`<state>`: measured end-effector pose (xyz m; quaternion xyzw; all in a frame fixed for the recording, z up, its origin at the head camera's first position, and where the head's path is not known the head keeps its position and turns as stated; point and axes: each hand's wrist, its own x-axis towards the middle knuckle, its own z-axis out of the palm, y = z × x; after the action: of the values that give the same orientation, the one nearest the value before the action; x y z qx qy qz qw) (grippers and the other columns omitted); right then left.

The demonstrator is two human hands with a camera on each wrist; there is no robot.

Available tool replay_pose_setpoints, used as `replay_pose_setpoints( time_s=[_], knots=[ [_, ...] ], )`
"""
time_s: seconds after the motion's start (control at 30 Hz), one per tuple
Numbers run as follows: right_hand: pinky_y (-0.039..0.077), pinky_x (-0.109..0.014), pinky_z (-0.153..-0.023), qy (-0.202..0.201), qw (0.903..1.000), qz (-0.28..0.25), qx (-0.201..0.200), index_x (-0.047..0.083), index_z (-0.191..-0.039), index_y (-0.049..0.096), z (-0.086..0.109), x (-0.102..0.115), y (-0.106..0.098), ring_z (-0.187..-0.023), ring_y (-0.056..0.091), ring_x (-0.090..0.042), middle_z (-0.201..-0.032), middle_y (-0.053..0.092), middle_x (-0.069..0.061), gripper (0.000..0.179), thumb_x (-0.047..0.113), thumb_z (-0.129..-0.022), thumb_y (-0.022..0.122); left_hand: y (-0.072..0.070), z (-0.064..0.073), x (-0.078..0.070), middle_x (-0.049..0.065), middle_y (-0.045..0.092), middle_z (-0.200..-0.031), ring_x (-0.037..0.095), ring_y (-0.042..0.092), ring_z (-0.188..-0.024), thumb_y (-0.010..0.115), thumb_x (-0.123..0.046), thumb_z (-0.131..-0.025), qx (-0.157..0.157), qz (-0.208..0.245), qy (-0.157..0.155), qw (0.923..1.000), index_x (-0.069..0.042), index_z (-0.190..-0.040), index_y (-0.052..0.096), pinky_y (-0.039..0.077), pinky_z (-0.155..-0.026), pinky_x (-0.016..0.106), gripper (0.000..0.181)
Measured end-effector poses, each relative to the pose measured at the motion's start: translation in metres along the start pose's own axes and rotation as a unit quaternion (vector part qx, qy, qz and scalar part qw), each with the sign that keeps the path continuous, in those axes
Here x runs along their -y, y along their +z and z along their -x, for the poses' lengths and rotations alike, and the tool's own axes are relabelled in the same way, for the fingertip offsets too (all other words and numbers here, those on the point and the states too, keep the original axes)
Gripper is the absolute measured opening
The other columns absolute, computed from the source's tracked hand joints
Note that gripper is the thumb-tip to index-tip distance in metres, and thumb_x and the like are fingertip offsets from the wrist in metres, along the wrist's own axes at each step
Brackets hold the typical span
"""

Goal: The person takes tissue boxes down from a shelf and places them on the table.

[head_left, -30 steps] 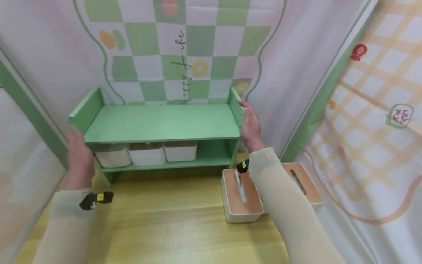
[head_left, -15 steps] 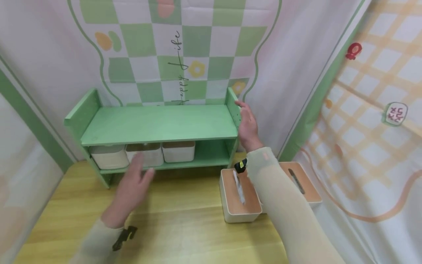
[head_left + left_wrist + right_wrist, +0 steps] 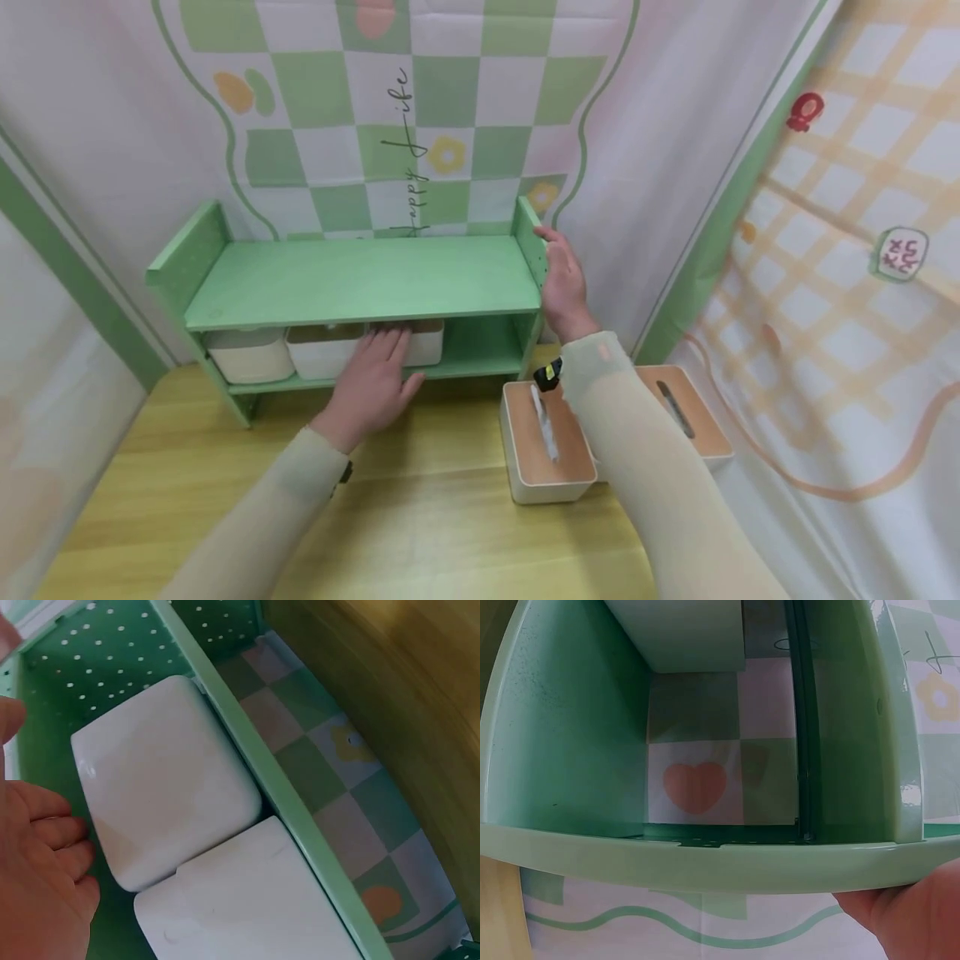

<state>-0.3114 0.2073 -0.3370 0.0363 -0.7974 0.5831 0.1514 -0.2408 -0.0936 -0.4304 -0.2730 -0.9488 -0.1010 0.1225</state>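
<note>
A green two-tier shelf stands at the back of the table, three white boxes side by side on its lower tier. My left hand reaches to the front of the right box, fingers extended and overlapping its rim beside the middle box. The left box sits at the shelf's left end. In the left wrist view, the left hand is close to a white box. My right hand lies along the outside of the shelf's right side panel, fingers straight.
At the table's right stands a box with a wood-coloured lid and a whitish strip on it. Another lidded box with a dark slot is partly behind the right sleeve. Printed curtains hang behind and at the sides.
My left hand has left the shelf's left side and moved right to the front of the boxes. My right hand stays at the right panel. The view has shifted slightly.
</note>
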Motion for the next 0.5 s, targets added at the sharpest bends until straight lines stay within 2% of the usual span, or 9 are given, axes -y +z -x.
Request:
replay_pose_setpoints(
  time_s=[0.17, 0.3, 0.43, 0.5],
  knots=[
    [0.032, -0.047, -0.108, -0.004, 1.0000, -0.006, -0.001, 0.034, -0.148, 0.044, -0.001, -0.003, 0.000, -0.132, 0.037, -0.018, -0.155, 0.033, 0.012, 0.048, 0.046, -0.107, 0.022, 0.002, -0.019, 0.000, 0.023, 0.048, -0.141, 0.038, 0.044, -0.130, 0.043, -0.045, -0.104, 0.013, -0.009, -0.007, 0.9998, 0.006, -0.146, 0.041, 0.031, -0.110, 0.054, 0.066],
    [0.031, -0.045, -0.109, -0.011, 0.9999, -0.002, -0.003, 0.034, -0.147, 0.045, -0.001, -0.004, 0.000, -0.134, 0.036, -0.016, -0.155, 0.033, 0.012, 0.049, 0.046, -0.107, 0.021, 0.001, -0.031, -0.001, 0.019, 0.059, -0.124, 0.036, 0.055, -0.113, 0.041, -0.048, -0.105, 0.039, -0.013, -0.025, 0.9989, 0.002, -0.136, 0.052, 0.043, -0.099, 0.053, 0.060],
    [0.036, -0.048, -0.104, -0.014, 0.9998, -0.013, -0.004, 0.033, -0.146, 0.046, 0.000, -0.003, 0.001, -0.127, 0.042, -0.022, -0.151, 0.038, 0.007, 0.048, 0.045, -0.107, 0.021, 0.001, -0.038, -0.003, 0.016, 0.064, -0.112, 0.034, 0.060, -0.103, 0.037, -0.052, -0.105, 0.062, -0.014, -0.036, 0.9973, -0.002, -0.128, 0.058, 0.047, -0.091, 0.053, 0.059],
    [0.036, -0.047, -0.104, -0.018, 0.9997, -0.013, -0.004, 0.032, -0.146, 0.046, 0.000, -0.003, 0.001, -0.127, 0.042, -0.021, -0.151, 0.039, 0.007, 0.048, 0.045, -0.107, 0.021, 0.001, -0.040, -0.003, 0.016, 0.065, -0.112, 0.034, 0.060, -0.103, 0.036, -0.052, -0.105, 0.066, -0.013, -0.039, 0.9970, -0.002, -0.128, 0.059, 0.047, -0.091, 0.053, 0.060]
  ],
)
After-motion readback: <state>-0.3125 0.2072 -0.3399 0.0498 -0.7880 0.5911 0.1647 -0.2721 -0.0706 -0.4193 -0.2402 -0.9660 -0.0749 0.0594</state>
